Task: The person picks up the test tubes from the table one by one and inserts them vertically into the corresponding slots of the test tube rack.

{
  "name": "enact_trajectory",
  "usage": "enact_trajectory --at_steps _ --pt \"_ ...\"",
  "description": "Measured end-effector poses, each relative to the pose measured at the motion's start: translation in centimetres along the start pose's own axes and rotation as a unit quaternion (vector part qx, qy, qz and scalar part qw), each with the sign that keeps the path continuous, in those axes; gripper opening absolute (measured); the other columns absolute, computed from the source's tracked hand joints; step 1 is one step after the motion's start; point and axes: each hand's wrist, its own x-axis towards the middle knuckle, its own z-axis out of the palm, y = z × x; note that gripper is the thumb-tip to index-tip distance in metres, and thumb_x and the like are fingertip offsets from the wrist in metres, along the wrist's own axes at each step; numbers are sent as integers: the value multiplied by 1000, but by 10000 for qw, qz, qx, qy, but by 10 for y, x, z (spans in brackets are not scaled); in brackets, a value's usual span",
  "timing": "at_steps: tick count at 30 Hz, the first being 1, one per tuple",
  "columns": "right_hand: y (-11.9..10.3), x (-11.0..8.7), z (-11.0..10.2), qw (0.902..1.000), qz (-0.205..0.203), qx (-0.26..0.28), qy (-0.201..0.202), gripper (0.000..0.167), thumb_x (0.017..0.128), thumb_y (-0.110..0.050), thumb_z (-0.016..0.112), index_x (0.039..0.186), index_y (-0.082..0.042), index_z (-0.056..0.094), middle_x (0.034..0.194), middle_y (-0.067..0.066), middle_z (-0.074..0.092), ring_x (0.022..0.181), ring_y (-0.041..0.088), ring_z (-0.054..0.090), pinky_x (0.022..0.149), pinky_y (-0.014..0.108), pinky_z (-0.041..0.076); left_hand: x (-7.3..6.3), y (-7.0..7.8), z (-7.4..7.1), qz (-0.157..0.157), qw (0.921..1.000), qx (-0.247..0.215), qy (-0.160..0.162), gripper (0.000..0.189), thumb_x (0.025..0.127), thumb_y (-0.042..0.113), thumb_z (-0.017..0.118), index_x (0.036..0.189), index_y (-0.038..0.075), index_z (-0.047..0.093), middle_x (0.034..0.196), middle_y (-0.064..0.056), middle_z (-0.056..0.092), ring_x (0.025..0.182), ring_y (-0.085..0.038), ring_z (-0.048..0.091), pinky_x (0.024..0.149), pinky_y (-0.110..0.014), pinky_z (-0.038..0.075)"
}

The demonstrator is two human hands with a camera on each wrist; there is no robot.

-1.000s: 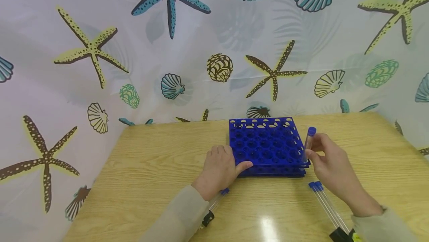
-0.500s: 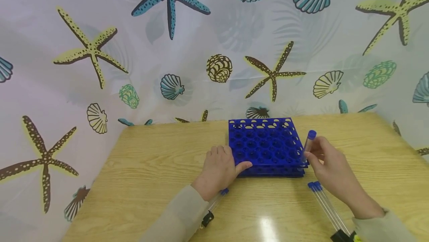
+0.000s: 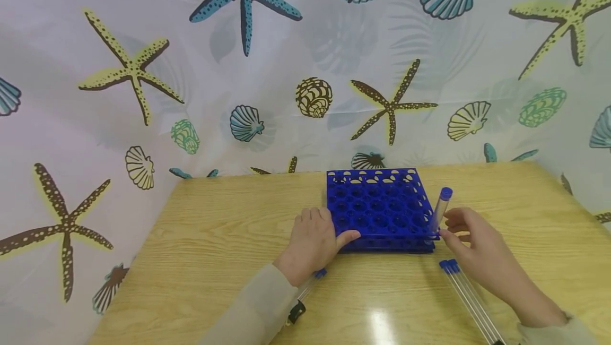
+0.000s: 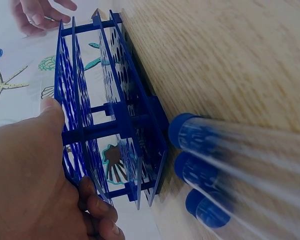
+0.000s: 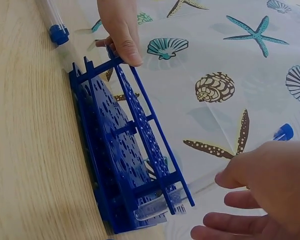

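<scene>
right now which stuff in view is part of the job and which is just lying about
Part of the job:
- blue rack, held by the left hand
- capped tube at its near right corner, with the right hand beside it
- probably the loose tubes, lying untouched

Just surroundings:
- wooden table
- patterned cloth

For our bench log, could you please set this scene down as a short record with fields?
Rack: blue, on the table
Tube: blue-capped, leaning in the rack's near right corner
Left grip: holding the rack's near left corner
Right grip: loosely open beside the tube; contact unclear
Left tubes: three, blue-capped, lying on the table
Right tubes: at least two, blue-capped, lying likewise
Backdrop: cloth, starfish-and-shell print
</scene>
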Motion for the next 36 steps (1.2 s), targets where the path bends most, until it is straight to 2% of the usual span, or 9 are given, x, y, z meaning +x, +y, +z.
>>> enact_trajectory --at_steps 4,8,15,19,23,29,36 --pt "4 -5 -4 9997 185 -117 -135 27 99 -11 59 119 6 54 111 23 63 100 34 62 75 36 56 1 0 0 -13 9999 -35 -96 77 92 77 17 81 8 49 74 -3 46 68 -19 42 63 -30 39" --pt "7 -8 -9 9986 327 -272 -312 26 99 -12 58 117 6 56 112 24 63 100 36 62 73 39 56 0 -1 1 -45 10000 -21 -13 76 92 77 19 81 8 49 73 -3 47 67 -19 43 63 -29 39" --pt "19 -19 -17 9924 628 -597 -869 23 99 -12 58 112 6 61 103 17 68 90 28 64 69 36 53 1 -1 2 -100 9998 -74 -142 77 92 77 18 83 7 48 75 -4 47 69 -20 43 64 -30 39" --pt "27 -27 -18 9865 828 -697 -1232 22 99 -14 58 110 5 62 99 11 69 84 21 65 68 36 53 1 0 2 -82 9999 -76 -90 77 92 77 19 81 7 48 75 -4 47 68 -20 43 63 -30 38" --pt "33 -34 -16 9822 853 -760 -1493 22 98 -16 59 109 4 63 95 5 69 80 17 64 67 34 53 1 1 1 -67 9999 3 -124 77 92 78 18 82 8 48 74 -3 46 68 -19 42 63 -29 38" --pt "38 -38 -14 9714 963 -844 -2001 28 98 -22 61 112 3 61 91 -1 67 79 14 60 68 35 51 2 1 -1 -84 9996 -38 -259 77 92 77 17 83 7 48 77 -4 48 69 -19 42 64 -29 38" --pt "40 -47 -13 9499 1375 -812 -2686 32 98 -25 60 115 2 60 83 -2 60 73 14 51 62 29 44 1 1 -2 -48 9996 3 -273 76 92 77 17 81 8 47 74 -3 45 67 -18 40 61 -28 35"
